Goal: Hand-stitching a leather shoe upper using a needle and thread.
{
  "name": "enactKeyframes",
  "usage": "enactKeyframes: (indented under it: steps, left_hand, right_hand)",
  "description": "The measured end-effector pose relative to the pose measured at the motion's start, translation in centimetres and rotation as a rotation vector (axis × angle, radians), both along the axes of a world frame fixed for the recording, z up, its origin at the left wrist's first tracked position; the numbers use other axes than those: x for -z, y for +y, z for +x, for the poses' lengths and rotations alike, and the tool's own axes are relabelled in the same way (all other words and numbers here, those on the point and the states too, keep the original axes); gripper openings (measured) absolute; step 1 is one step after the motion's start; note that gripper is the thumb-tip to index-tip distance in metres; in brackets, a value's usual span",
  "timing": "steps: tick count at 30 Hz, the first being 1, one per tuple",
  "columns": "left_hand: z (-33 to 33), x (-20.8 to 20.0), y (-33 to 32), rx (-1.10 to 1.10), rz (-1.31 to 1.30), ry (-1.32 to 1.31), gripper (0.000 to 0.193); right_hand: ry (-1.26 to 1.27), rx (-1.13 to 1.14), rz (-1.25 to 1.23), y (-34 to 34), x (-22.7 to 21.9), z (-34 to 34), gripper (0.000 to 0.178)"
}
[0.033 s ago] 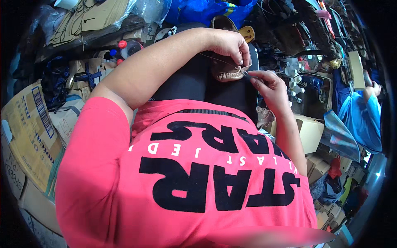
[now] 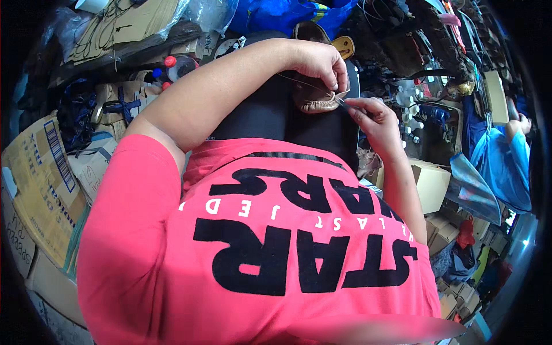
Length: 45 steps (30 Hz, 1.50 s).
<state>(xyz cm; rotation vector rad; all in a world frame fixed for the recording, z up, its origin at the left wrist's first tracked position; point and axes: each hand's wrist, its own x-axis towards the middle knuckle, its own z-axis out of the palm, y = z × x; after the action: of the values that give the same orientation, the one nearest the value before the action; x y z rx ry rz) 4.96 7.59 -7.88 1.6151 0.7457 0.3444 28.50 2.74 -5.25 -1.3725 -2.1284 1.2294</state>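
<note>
A brown leather shoe (image 2: 318, 106) with a gathered, stitched toe rests on my dark-trousered lap, its toe pointing toward me. My left hand (image 2: 323, 62) reaches over it, thumb and fingers pinched on a thin pale thread (image 2: 293, 79) at the toe seam. Opposite, my right hand (image 2: 378, 119) grips a slim dark-handled tool (image 2: 344, 104) between thumb and fingers. That tool's tip meets the seam close to my left fingertips; its exact shape is too small to make out. Part of the shoe's middle is hidden behind my left hand.
Beyond the shoe lie a yellow piece (image 2: 344, 46) and a blue bag (image 2: 293, 14). Cardboard (image 2: 43, 184) and red-capped bottles (image 2: 179, 66) are at left. Small white bottles (image 2: 409, 109) and a box (image 2: 430, 183) stand at right, near another person's light blue sleeve (image 2: 499, 164).
</note>
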Motion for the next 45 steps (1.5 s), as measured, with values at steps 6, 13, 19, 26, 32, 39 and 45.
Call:
enactKeyframes:
  steps: [6, 13, 19, 26, 32, 39, 45]
  left_hand:
    - [-0.3, 0.9, 0.3, 0.01, 0.035, 0.015, 0.02]
    - [0.0, 1.0, 0.1, 0.048, 0.21, 0.034, 0.018]
    - [0.5, 1.1, 0.2, 0.066, 0.293, 0.054, 0.022]
    - [0.4, 1.1, 0.0, 0.047, 0.282, 0.091, 0.02]
    - [-0.6, 0.3, -2.4, -0.434, 0.7, 0.123, 0.02]
    - [-2.3, -1.4, -8.6, -0.602, 0.693, 0.11, 0.023]
    - [-2.0, 0.3, -10.2, -0.641, 1.042, 0.547, 0.009]
  right_hand:
    - [-0.215, -0.133, 0.109, 0.5, -3.0, -2.4, 0.016]
    - [-0.2, -0.192, 0.051, 2.3, -1.3, -1.1, 0.016]
    - [0.041, -0.2, -0.24, 4.1, 0.4, 0.5, 0.022]
    - [0.087, -0.162, -0.129, 2.7, 1.6, -0.9, 0.017]
    - [-0.003, -0.148, 0.106, 0.8, 0.0, -1.3, 0.016]
    - [-0.132, -0.177, 0.392, -1.7, 0.3, -0.9, 0.03]
    - [0.015, -0.157, 0.044, -0.4, 0.7, 0.0, 0.039]
